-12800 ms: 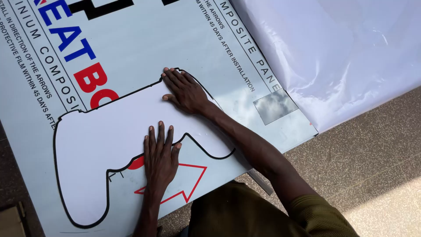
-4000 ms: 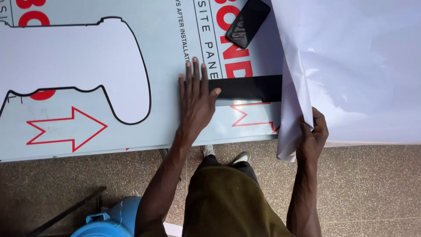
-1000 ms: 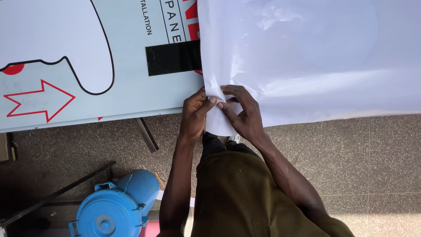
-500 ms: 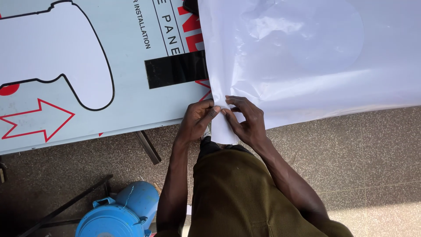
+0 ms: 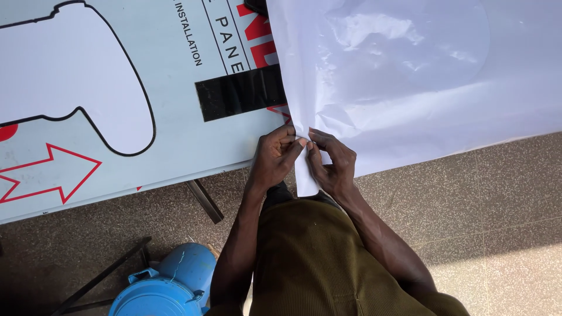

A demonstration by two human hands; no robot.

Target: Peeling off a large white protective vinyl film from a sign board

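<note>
Nearest the camera, an olive-green ribbed garment [image 5: 316, 263] is seen from above, w/ both forearms reaching fwd over it. At bottom left a round blue plastic container w/ a lid [image 5: 164, 287] stands on the brown speckled floor [image 5: 497, 222], beside thin dark metal rods.

Just past the garment, the left hand [image 5: 275, 158] and right hand [image 5: 331, 164] are brought together at the lower edge of a large white, slightly translucent plastic sheet [image 5: 410, 76]. The sheet's hanging corner is pinched by both: left hand closed narrow, fingertips on the sheet's left edge; right hand curled round the corner strip from the other side, thumb and fingertips pressed to it. The fingertips of the two hands nearly touch.

The sheet is draped over the right part of the desk and hangs past its near edge. Further left, a pale blue-grey composite panel w/ red arrows and a white cut-out shape outlined in black [image 5: 88, 117] lies flat on the desk. A black rectangular strip [image 5: 240, 93] sits on the panel, its right end tucked under the sheet.
</note>
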